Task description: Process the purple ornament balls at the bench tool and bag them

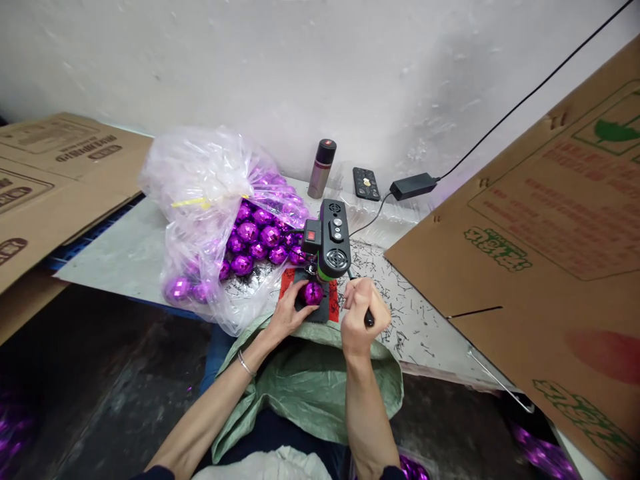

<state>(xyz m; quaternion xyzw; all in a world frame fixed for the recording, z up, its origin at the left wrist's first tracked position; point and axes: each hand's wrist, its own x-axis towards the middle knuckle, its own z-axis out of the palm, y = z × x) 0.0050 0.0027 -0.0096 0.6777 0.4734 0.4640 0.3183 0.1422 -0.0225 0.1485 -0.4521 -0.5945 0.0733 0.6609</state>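
Note:
A purple mirror-faceted ball [313, 293] sits at the foot of a small black bench press [335, 230]. The thumb and fingers of my left hand [287, 312] are pinched about the ball's left side. My right hand [364, 313] is wrapped in a fist around the press's black lever handle [369, 319], whose end shows below the fist. The press has a red switch [311, 235] on its left side. Behind my left hand, many more purple mirror balls [249, 232] spill from a clear plastic bag [195, 193].
A green woven sack [300, 393] covers my lap. Thin black scraps [405, 300] litter the grey table [115, 257]. Behind the press are a spray can [322, 169], a phone [366, 183] and a power adapter [414, 186]. Cardboard boxes [540, 220] flank both sides.

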